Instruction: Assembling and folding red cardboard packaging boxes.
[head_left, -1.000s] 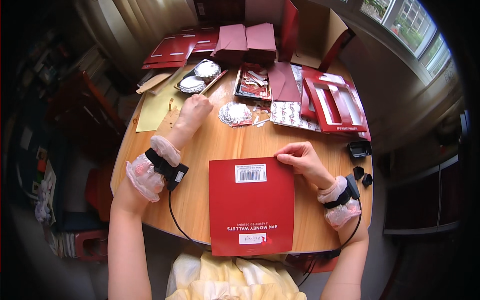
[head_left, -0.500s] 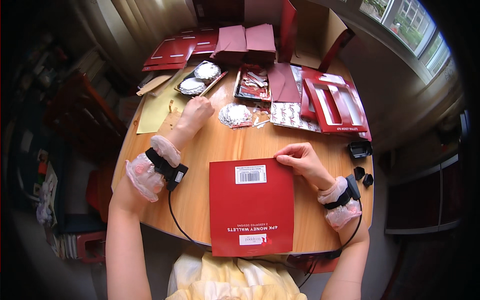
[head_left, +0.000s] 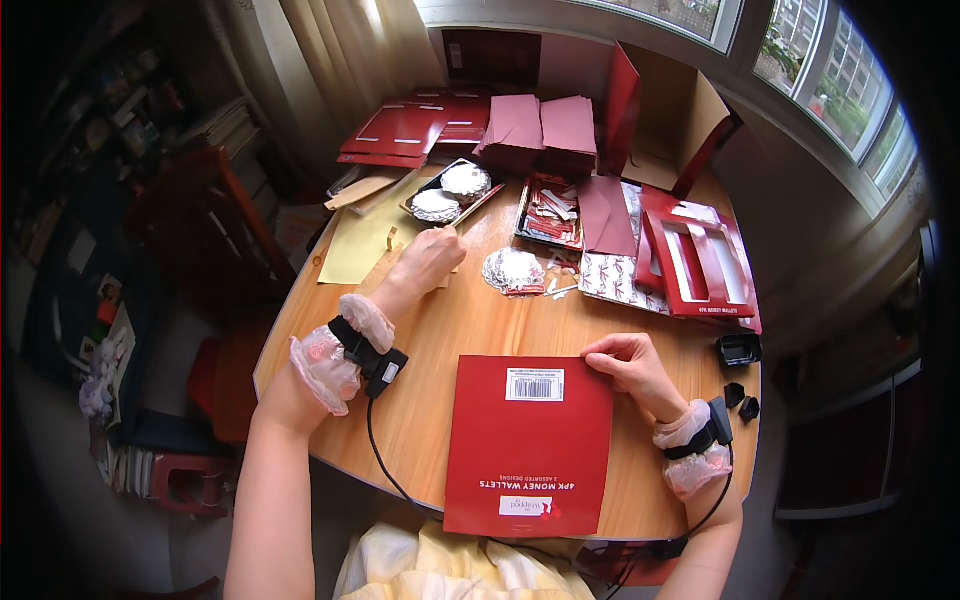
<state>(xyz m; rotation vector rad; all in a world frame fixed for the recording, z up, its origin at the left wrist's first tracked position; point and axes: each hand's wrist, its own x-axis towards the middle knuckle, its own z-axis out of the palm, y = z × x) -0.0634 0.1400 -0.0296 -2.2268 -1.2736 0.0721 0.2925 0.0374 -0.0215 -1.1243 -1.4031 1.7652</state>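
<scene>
A flat red card sleeve with a white barcode label lies before me on the wooden table, its near end over the table's edge. My right hand pinches its far right corner between thumb and fingers. Farther left, my left hand is closed at the near side of a black tray with round, silvery-white pieces in it. The fingertips are turned away, so anything in them is hidden. Beside it lies a yellow sheet. Right of that hand sits a pile of silvery round pieces.
Pink envelopes are stacked at the back, beside red card sleeves and an open red box. A tray of small strips stands mid-table. Red window-cut packaging and a small black container are at right.
The whole view has shifted, so the table and things appear farther right and lower. My left hand stays by the black tray, and my right hand keeps the sleeve's corner.
</scene>
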